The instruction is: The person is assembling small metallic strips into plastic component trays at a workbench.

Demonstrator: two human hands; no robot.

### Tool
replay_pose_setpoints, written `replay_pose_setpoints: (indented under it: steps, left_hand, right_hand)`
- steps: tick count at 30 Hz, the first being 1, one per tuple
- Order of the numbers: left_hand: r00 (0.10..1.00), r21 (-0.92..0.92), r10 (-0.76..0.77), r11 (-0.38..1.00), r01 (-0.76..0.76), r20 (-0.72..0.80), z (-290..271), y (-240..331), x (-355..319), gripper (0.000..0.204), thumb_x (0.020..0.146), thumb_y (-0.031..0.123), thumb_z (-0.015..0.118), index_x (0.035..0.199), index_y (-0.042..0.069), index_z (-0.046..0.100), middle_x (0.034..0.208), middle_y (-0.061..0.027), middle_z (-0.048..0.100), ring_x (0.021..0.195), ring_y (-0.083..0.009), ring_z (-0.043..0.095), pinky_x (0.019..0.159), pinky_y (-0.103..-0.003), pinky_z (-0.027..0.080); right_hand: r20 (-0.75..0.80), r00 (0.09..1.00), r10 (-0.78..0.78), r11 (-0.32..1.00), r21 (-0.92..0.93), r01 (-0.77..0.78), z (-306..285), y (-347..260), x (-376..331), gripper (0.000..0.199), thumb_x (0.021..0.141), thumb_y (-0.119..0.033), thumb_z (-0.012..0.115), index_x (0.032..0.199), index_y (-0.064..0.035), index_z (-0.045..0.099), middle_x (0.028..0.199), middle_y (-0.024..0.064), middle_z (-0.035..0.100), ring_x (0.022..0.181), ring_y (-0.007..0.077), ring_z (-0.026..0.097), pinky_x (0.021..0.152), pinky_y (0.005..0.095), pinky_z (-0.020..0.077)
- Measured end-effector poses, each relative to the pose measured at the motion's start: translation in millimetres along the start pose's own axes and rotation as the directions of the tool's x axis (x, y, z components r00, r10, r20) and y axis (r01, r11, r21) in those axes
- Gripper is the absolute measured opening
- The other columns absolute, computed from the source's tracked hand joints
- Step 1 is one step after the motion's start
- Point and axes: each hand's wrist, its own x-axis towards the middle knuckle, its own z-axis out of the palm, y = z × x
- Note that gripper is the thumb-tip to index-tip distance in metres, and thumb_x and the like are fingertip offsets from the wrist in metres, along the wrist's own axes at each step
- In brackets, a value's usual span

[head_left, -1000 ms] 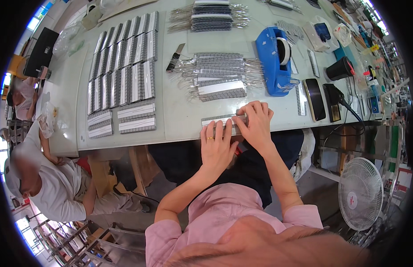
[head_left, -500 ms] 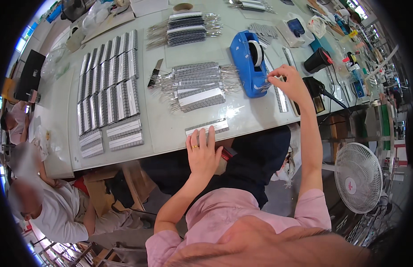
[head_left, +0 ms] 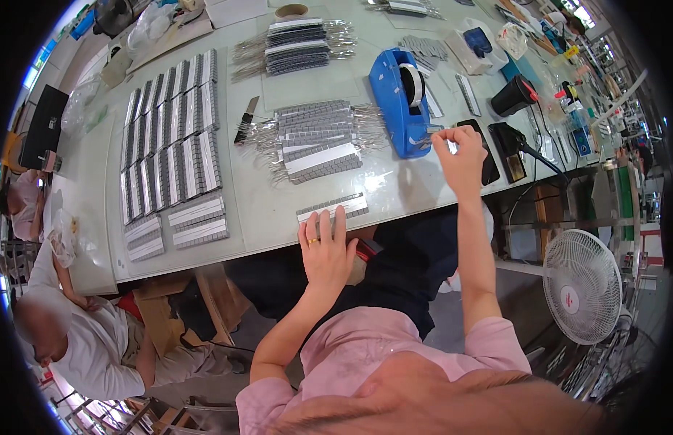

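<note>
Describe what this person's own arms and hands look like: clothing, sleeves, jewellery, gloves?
Both hands are bare, with no gloves. The left hand wears a gold-coloured ring on one finger. The right hand shows no ring or watch. Both forearms are bare; short pink sleeves cover the upper arms.

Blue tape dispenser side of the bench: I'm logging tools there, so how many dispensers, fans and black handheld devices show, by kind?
Blue plastic tape dispenser, by the right hand: 1
White round desk fan: 1
Black flat handheld devices, at the table edge: 2
Total: 4
</note>
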Motion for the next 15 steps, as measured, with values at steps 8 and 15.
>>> replay_pose_setpoints:
  steps: [8, 15]
  left_hand:
    - [1.000, -0.009, 0.005, 1.000, -0.005, 0.008, -2.3, -0.7, 1.9, 0.067, 0.077, 0.030, 0.073, 0.136, 0.006, 0.049, 0.128, -0.0166, 0.046, 0.120, -0.0365, 0.042, 0.103, -0.051, 0.035]
    - [1.000, 0.017, 0.003, 1.000, -0.004, 0.025, -5.8, -1.5, 2.8, 0.068, 0.076, 0.030, 0.074, 0.135, 0.007, 0.050, 0.126, -0.0160, 0.046, 0.120, -0.0357, 0.042, 0.102, -0.050, 0.036]
  right_hand:
    - [-0.102, 0.962, -0.252, 0.909, -0.367, 0.199, 23.2, 9.3, -28.8, 0.007, 0.074, -0.015, 0.071, 0.078, -0.0110, 0.066, 0.088, 0.0037, 0.056, 0.091, 0.0257, 0.052, 0.078, 0.0424, 0.0360]
    - [0.309, 0.935, -0.175, 0.967, 0.230, 0.105, 70.1, -37.3, -94.7, 0.007, 0.078, -0.018, 0.071, 0.081, -0.0125, 0.068, 0.095, 0.0011, 0.055, 0.100, 0.0267, 0.045, 0.087, 0.0427, 0.0314]
